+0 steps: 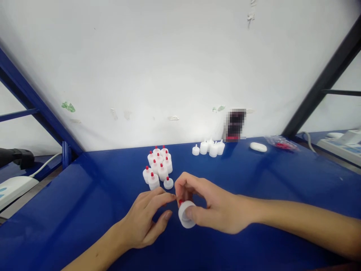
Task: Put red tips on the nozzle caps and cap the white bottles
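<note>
My right hand [210,207] pinches a white nozzle cap [182,222] with a small red tip. Its hollow underside faces toward me, and the thumb reaches into the opening. Close to its left is my left hand [149,212], thumb and index finger apart, nothing between them. The left index fingertip nearly meets the right fingers; whether they touch I cannot tell. Beyond the hands stands a group of white nozzle bottles [163,173] with red tips. A single low white cap [168,183] with a red tip sits at the group's near right.
Farther back stand several white nozzle pieces [213,149] without red tips. To their right lie a white oval case [258,147] and a clear plastic bag [282,143] with red bits. A pixelated dark object [236,126] leans against the wall. Power strips flank the blue table [98,184].
</note>
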A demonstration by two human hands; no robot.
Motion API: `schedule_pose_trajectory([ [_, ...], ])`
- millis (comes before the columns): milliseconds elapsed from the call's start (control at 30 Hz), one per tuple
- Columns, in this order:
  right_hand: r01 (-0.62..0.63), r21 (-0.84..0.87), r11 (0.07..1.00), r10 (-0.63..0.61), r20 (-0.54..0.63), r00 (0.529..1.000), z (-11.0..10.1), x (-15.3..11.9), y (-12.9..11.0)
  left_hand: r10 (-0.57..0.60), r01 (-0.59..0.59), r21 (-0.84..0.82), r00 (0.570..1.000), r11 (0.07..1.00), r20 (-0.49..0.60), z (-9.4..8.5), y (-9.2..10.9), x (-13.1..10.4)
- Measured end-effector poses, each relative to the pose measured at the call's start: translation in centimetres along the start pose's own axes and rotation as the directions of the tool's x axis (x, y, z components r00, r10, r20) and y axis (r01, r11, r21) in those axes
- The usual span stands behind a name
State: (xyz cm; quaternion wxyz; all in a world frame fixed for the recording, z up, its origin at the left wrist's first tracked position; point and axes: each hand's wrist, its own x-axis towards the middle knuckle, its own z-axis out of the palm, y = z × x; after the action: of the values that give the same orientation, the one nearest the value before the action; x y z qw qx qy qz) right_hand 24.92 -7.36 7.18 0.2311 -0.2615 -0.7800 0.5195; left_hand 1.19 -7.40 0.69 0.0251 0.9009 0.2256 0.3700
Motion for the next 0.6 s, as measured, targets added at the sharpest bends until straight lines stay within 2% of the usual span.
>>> schedule_pose_trajectory([
  [100,-0.037,-0.035,0.999,0.036,-0.008,0.999,0.2,-0.4,-0.8,0.009,-0.01,0.036,1.0,0.999,0.021,-0.2,0.0,0.3],
  [233,-0.042,-0.067,0.997,0.041,-0.024,0.999,0.4,-1.0,-1.0,0.063,-0.066,0.025,0.992,0.997,0.109,0.0,0.3,0.7],
  [400,0.022,0.086,0.996,-0.019,-0.039,0.999,0.0,-1.0,-0.4,0.081,-0.073,-0.05,0.981,0.996,0.174,0.6,0.6,0.7],
  [600,0.109,0.232,0.967,-0.092,-0.083,0.992,-0.9,0.2,1.2,0.077,-0.06,-0.102,0.983,0.993,0.17,0.7,0.6,0.8],
])
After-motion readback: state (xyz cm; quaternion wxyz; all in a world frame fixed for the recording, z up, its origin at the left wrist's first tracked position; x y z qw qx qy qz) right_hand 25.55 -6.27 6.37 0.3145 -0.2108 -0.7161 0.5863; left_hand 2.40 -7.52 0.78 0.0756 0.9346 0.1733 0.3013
